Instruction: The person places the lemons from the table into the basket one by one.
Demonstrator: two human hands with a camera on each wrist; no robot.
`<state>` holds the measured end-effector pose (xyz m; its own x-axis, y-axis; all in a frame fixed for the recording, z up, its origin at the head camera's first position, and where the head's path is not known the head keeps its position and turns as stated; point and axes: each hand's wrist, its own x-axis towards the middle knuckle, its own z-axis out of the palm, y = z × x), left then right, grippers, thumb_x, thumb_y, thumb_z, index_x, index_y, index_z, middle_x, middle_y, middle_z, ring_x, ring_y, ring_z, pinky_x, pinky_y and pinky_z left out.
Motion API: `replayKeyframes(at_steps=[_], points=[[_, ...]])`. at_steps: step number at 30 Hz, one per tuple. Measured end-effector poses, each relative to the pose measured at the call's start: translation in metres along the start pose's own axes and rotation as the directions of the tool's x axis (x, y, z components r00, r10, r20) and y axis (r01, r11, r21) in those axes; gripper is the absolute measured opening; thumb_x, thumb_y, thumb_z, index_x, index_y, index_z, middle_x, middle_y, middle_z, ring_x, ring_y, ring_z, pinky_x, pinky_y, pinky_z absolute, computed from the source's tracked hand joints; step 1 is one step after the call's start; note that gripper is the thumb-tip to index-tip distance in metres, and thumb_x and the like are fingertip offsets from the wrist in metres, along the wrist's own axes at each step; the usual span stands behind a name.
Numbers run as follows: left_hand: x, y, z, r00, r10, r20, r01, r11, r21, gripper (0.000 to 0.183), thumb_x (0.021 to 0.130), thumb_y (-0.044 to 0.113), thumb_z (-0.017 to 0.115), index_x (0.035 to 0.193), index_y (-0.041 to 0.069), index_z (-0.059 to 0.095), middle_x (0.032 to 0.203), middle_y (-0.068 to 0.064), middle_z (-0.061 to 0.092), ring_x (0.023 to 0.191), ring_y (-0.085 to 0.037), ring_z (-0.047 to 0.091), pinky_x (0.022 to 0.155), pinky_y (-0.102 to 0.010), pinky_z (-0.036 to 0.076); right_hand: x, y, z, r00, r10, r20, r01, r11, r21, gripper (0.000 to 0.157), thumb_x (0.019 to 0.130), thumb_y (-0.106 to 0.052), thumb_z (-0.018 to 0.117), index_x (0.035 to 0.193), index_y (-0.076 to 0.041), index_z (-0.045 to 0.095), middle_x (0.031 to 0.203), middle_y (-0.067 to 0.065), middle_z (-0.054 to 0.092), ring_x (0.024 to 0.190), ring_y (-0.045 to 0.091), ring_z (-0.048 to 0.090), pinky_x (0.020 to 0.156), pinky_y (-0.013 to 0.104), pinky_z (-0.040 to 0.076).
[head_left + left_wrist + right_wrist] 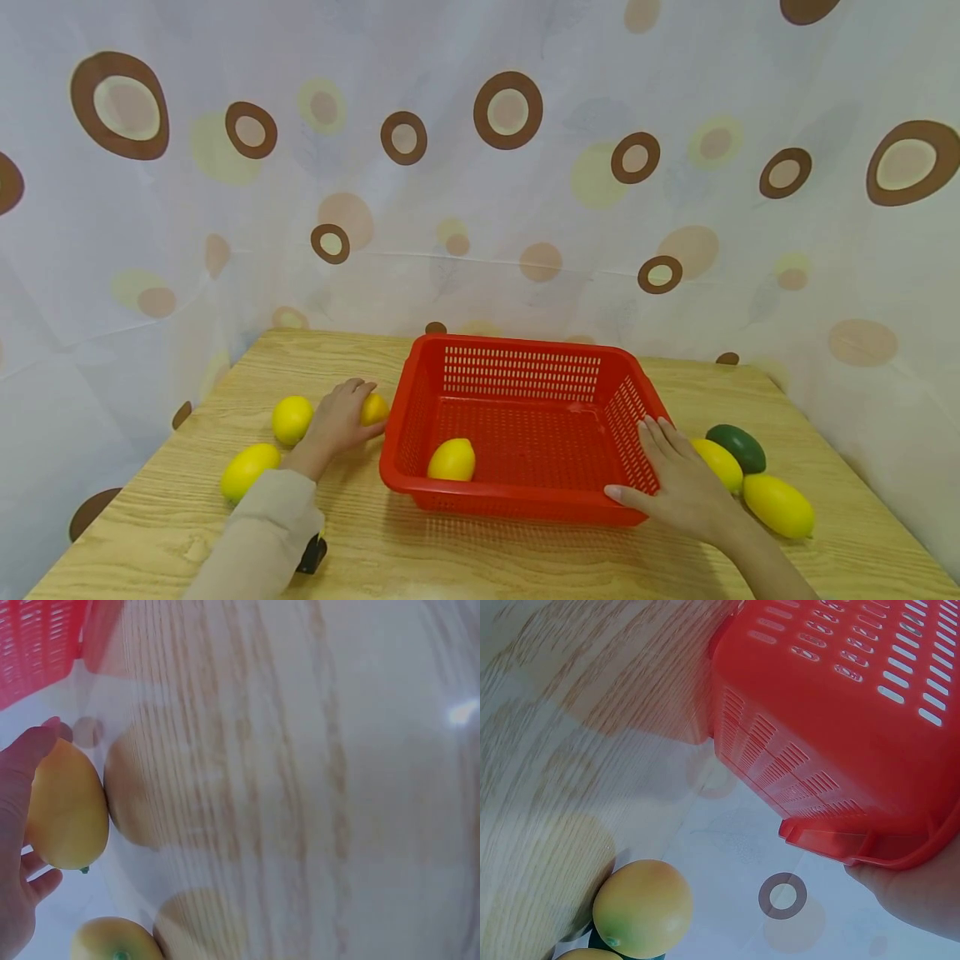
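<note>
My left hand point(339, 421) is left of the red plastic basket point(517, 493), with thumb and fingers around a lemon point(69, 806). In the head view, the hand partly hides that lemon point(375, 409). My right hand point(686, 483) rests on the basket's right rim near the front corner, fingers straight and thumb spread toward the front rim. Inside the basket, at its front left, lies one yellow lemon point(452, 460). From below, the right wrist view shows the basket's slotted wall point(795, 761) and part of the hand at its rim.
Two more lemons, one farther back point(292, 419) and one nearer point(251, 472), lie beside my left forearm. Right of the basket sit two yellow lemons point(780, 506) and a dark green fruit point(737, 448). A patterned curtain point(480, 200) hangs behind the wooden table point(480, 567).
</note>
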<state>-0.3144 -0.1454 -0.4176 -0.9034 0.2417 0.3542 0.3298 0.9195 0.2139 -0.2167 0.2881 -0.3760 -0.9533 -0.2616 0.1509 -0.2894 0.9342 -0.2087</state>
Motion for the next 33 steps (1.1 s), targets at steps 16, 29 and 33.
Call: replayKeyframes(at_steps=[16,29,33], points=[[-0.0004,-0.0009,0.0054,1.000,-0.008,0.005,0.008,0.999,-0.035,0.062,0.077,0.022,0.074,0.126,-0.006,0.049,0.122,-0.026,0.052,0.111,-0.041,0.050,0.094,-0.052,0.044,-0.0009,-0.0002,-0.0011,1.000,0.007,0.009,-0.008,1.000,0.009,0.100,0.079,-0.062,0.055,0.141,0.011,0.025,0.148,0.030,0.024,0.135,0.049,0.019,0.104,0.066,0.022],[-0.0006,-0.0003,0.0055,1.000,-0.020,-0.007,0.019,0.999,-0.038,0.058,0.077,0.020,0.074,0.123,-0.006,0.051,0.119,-0.025,0.055,0.107,-0.040,0.053,0.092,-0.051,0.046,-0.0003,0.0000,0.0000,1.000,0.009,0.006,-0.009,1.000,0.007,0.100,0.079,-0.063,0.055,0.141,0.010,0.026,0.148,0.029,0.024,0.135,0.048,0.019,0.104,0.066,0.023],[-0.0005,-0.0002,0.0058,1.000,-0.020,-0.011,0.020,0.999,-0.034,0.057,0.076,0.020,0.075,0.122,-0.005,0.052,0.117,-0.025,0.055,0.105,-0.040,0.053,0.090,-0.050,0.047,-0.0005,-0.0003,0.0001,1.000,0.004,0.001,-0.004,1.000,0.001,0.100,0.079,-0.062,0.056,0.141,0.010,0.026,0.147,0.030,0.025,0.135,0.049,0.020,0.104,0.066,0.023]])
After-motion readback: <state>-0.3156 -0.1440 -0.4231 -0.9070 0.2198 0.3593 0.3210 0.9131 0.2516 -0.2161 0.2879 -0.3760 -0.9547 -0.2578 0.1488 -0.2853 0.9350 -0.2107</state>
